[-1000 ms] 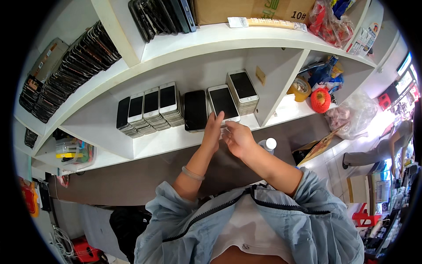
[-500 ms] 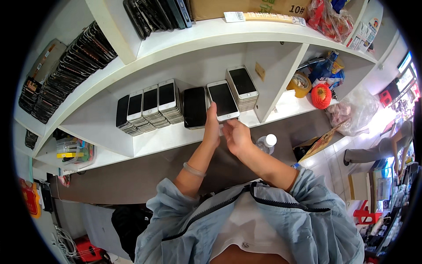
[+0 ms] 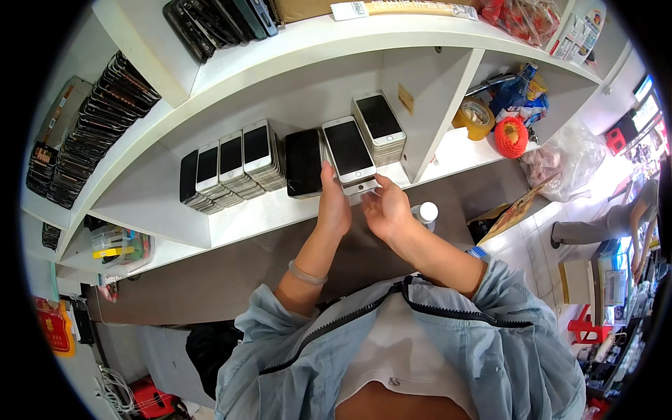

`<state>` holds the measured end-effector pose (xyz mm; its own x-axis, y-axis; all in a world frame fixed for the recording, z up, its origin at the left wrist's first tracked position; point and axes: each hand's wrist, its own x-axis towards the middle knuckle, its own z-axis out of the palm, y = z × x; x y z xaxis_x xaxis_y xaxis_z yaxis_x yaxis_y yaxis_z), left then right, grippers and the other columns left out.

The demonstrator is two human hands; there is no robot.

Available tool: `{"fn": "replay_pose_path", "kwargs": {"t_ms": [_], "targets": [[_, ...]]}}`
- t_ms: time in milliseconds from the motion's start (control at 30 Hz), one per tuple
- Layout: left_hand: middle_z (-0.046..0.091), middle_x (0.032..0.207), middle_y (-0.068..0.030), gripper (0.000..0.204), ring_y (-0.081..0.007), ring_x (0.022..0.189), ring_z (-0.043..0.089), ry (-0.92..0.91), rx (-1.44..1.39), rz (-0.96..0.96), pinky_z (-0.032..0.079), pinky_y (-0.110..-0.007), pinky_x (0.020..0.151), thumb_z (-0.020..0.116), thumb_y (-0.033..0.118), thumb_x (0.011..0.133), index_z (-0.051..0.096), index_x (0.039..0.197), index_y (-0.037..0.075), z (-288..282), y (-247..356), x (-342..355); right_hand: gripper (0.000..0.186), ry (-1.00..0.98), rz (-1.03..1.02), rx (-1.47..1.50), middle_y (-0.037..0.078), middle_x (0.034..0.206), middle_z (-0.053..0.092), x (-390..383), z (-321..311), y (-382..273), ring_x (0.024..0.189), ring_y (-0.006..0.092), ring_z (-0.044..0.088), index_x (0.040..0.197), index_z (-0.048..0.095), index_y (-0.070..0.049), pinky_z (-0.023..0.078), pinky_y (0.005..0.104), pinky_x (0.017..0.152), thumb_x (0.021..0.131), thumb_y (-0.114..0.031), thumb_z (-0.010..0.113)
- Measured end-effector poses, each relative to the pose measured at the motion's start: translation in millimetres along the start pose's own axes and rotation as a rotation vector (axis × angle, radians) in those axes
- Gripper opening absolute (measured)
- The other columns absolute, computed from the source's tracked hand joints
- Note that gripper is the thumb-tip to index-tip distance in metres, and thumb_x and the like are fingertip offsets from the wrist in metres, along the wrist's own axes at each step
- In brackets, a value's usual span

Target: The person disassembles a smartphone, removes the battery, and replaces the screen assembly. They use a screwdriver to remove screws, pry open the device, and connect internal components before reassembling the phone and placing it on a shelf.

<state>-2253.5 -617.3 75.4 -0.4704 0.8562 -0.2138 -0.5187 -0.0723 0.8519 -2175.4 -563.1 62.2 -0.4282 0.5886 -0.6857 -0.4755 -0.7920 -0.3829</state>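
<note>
A white-framed smartphone with a black screen (image 3: 348,148) lies on top of other phones in the shelf compartment. Beneath it, the pale end of another smartphone (image 3: 360,187) sticks out toward me. My left hand (image 3: 334,206) grips the near left side of these phones, fingers pointing up along the edge. At their near right corner my right hand (image 3: 388,210) holds on with its thumb, the other fingers curled below. A stack topped by a black phone (image 3: 304,162) stands just left, and a stack topped by a white phone (image 3: 379,119) just right. My palms are partly hidden.
More phone stacks (image 3: 227,161) stand on the left of the shelf. A capped clear bottle (image 3: 425,213) is near my right wrist. Tape rolls (image 3: 474,117) and a red net-wrapped item (image 3: 511,136) sit behind the divider (image 3: 448,115). A person (image 3: 616,217) stands far right.
The view has shifted slightly. The top white phone now lies farther back over the one beneath, whose near end shows more. My right hand has moved to the near right corner.
</note>
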Motion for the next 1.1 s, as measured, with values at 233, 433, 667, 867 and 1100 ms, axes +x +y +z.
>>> {"fn": "replay_pose_path", "kwargs": {"t_ms": [233,433,667,867,1100], "targets": [[0.039,0.126,-0.0063,0.079,-0.0164,0.120,0.031,0.136,-0.130,0.043,0.010,-0.038,0.106,0.037,0.066,0.084,0.029,0.133,0.005,1.8,-12.6,2.3,0.010,-0.075,0.039,0.092,0.001,0.082,0.047,17.7,-10.0,4.1,0.073,0.0122,0.045,0.094,0.053,-0.008,0.040,0.0270,0.072,0.088,-0.017,0.053],[0.047,0.121,-0.0040,0.058,-0.0124,0.117,0.037,0.290,-0.128,0.116,0.018,-0.031,0.105,0.041,0.053,0.090,0.044,0.124,0.006,-11.0,-38.2,30.3,0.009,-0.050,-0.060,-0.046,0.004,0.090,0.051,21.0,1.1,10.3,0.082,0.0178,0.048,0.090,0.052,-0.006,0.043,0.0328,0.080,0.090,-0.015,0.050],[0.044,0.117,-0.0143,0.068,-0.0231,0.111,0.041,0.141,0.333,0.022,0.033,-0.038,0.094,0.045,0.056,0.086,0.037,0.126,0.001,-27.4,-28.1,45.7,0.004,-0.151,-0.148,-0.221,0.004,0.091,0.051,6.7,8.4,4.6,0.085,0.0165,0.047,0.090,0.053,-0.006,0.036,0.0372,0.088,0.086,-0.007,0.050],[0.034,0.137,-0.0172,0.086,-0.0273,0.124,0.034,0.201,0.092,-0.194,0.026,-0.042,0.101,0.054,0.061,0.079,0.028,0.137,0.003,-7.1,5.5,44.1,0.004,-0.101,-0.060,-0.226,0.004,0.089,0.050,1.7,39.5,2.2,0.086,0.0162,0.045,0.088,0.051,-0.006,0.031,0.0402,0.094,0.085,-0.006,0.049],[0.051,0.123,-0.0101,0.066,-0.0192,0.111,0.048,0.209,0.052,-0.111,0.031,-0.034,0.097,0.042,0.056,0.088,0.044,0.127,0.003,-27.8,-16.6,57.0,0.004,-0.130,-0.091,-0.229,0.003,0.086,0.050,9.0,31.7,2.0,0.088,0.0150,0.045,0.088,0.053,-0.007,0.029,0.0418,0.096,0.084,-0.006,0.052]]}}
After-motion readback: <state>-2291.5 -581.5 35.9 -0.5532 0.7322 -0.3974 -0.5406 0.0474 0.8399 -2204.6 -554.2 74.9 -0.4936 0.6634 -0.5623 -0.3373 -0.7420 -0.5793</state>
